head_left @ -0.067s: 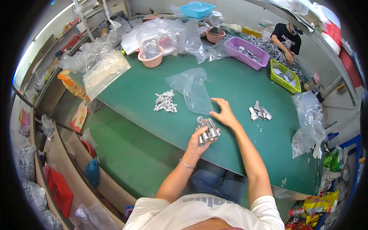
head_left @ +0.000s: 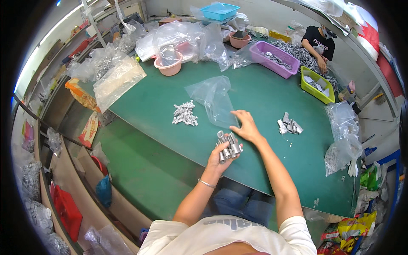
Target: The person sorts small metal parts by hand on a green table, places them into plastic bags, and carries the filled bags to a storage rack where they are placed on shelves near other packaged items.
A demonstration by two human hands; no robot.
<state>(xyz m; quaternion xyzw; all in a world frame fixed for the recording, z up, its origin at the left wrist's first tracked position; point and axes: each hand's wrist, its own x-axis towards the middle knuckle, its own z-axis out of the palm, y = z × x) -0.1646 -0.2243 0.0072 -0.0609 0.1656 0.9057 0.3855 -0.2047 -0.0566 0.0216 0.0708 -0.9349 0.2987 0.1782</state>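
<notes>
My left hand (head_left: 218,155) is closed around a bunch of short silver metal tubes (head_left: 230,146), held just over the near edge of the green table. Above and to the right, my right hand (head_left: 246,127) has thumb and fingers apart, at the lower right edge of a clear plastic bag (head_left: 214,101) lying flat. Whether its fingertips touch the bag I cannot tell. Left of the bag lies a pile of small pale metal pieces (head_left: 185,113). Farther right, several more silver tubes (head_left: 290,124) rest in a small heap.
On the green table (head_left: 263,170) stand a pink bowl (head_left: 168,67), a purple basket (head_left: 272,59) and a lime-green basket (head_left: 317,85). Filled clear bags (head_left: 342,136) lie at the right edge. Another person (head_left: 318,44) works at the far right beside heaped metal parts.
My right hand has shifted slightly left along the bag's edge. My left hand keeps its grip on the tubes.
</notes>
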